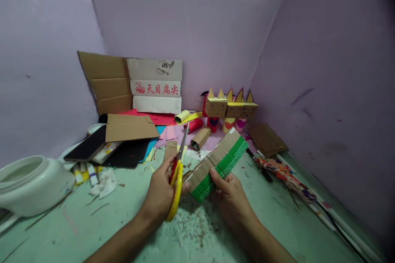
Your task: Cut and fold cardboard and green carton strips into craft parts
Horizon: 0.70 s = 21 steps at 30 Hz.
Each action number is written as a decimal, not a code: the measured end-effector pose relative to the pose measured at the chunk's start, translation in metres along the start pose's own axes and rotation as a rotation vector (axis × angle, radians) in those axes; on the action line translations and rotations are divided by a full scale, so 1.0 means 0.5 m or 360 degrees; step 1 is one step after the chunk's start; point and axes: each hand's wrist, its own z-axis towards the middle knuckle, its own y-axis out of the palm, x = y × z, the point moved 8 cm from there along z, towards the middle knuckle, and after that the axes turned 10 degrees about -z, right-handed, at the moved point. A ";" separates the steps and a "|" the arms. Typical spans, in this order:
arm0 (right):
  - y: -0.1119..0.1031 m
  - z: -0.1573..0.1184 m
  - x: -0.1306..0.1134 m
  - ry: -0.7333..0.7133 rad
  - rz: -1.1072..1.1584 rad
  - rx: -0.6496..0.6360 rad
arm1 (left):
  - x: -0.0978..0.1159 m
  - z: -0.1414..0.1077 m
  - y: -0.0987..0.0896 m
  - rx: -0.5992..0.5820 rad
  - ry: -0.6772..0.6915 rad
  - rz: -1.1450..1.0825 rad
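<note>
My left hand [160,189] is closed round the yellow and red handles of a pair of scissors [176,191], whose blades point up and away. My right hand [230,195] grips a folded cardboard strip [220,162], thumb on top; one side of it is green, the other brown. The strip's lower left end is close to the fingers of my left hand. Just beyond the strip, a short brown cardboard tube [201,138] lies on the table.
Cardboard figures [235,109] with pointed ears stand at the back. A large cardboard piece [156,86] leans on the wall. Sheets and a tablet [87,144] lie left, beside a white pot [37,185]. A patterned strip [286,176] lies right. Scraps litter the green table [129,222].
</note>
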 end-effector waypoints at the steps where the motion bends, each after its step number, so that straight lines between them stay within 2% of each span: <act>1: 0.002 -0.001 0.003 0.0003 0.0002 -0.0025 | 0.000 0.001 -0.004 0.0039 0.0023 0.0023; 4: 0.018 -0.006 0.008 -0.0081 0.0025 -0.0182 | 0.004 -0.001 -0.013 0.0125 0.0087 0.0026; 8: 0.033 -0.008 0.012 -0.0177 -0.0035 -0.0359 | 0.009 -0.005 -0.005 0.0099 0.0143 0.0006; 12: -0.001 0.008 -0.016 -0.0214 -0.0072 -0.0168 | 0.012 -0.003 0.001 -0.0076 0.0295 0.0336; 17: -0.046 0.022 -0.080 -0.0359 -0.0039 0.0119 | 0.048 -0.017 -0.022 -0.0088 0.0907 0.1224; 19: -0.052 0.021 -0.094 -0.0411 -0.0049 0.0160 | 0.052 -0.021 -0.030 -0.0119 0.0959 0.1432; 21: -0.055 0.019 -0.101 -0.0455 -0.0063 0.0187 | 0.053 -0.021 -0.038 -0.0174 0.0877 0.1485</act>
